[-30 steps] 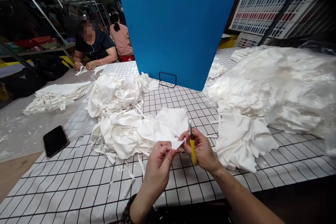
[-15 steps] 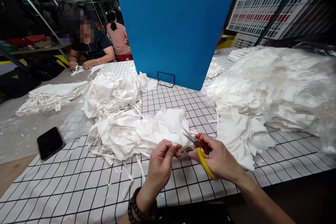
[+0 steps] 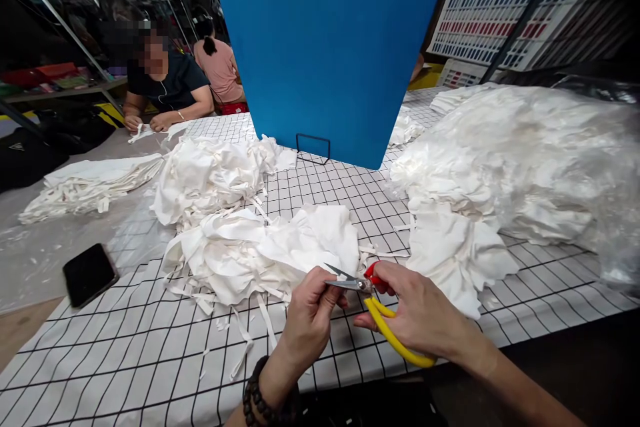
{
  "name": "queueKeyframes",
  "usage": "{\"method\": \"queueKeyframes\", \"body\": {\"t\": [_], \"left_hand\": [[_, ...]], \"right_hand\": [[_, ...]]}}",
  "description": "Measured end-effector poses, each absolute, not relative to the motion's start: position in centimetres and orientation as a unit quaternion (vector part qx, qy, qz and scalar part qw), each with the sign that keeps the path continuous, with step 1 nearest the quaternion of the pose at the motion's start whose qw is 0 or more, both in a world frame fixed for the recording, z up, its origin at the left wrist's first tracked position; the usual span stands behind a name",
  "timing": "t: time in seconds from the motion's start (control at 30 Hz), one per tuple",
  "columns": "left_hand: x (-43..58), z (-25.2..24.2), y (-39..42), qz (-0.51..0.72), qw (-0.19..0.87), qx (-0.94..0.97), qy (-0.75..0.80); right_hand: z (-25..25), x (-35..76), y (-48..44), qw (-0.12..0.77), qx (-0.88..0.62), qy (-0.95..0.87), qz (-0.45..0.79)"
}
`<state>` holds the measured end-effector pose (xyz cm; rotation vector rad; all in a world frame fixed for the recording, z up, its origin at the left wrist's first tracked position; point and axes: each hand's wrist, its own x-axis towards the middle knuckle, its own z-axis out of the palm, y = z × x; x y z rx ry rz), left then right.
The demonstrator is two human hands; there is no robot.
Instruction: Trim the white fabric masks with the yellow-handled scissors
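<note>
My right hand [image 3: 415,310] grips a pair of scissors [image 3: 360,284] with one red and one yellow handle. The blades stand apart, right at the fingertips of my left hand [image 3: 309,307]. Those left fingers are pinched on a white fabric piece, of which only a small bit shows between the blades. Just behind my hands lies a heap of white fabric pieces [image 3: 220,257] with thin strips trailing off it toward me. A dark bead bracelet [image 3: 260,393] circles my left wrist.
A blue board [image 3: 330,53] stands on the grid-patterned cloth [image 3: 165,360]. White fabric under clear plastic [image 3: 540,153] is piled at right. At left are a phone [image 3: 91,275] and a fabric stack [image 3: 95,183]. A co-worker [image 3: 167,90] sits across, handling white fabric.
The scissors have swung left and opened, their blades now at my left fingertips around the bit of fabric. My right hand's grip on the handles has widened. The view has shifted slightly.
</note>
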<state>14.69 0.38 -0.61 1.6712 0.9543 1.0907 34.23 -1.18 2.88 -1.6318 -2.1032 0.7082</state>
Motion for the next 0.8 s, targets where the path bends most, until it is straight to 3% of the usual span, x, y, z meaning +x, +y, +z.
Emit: {"method": "queueKeyframes", "body": {"t": [0.8], "left_hand": [[14.0, -0.6, 0.3, 0.412, 0.519, 0.652, 0.368]], "right_hand": [[1.8, 34.5, -1.4, 0.187, -0.583, -0.752, 0.247]]}}
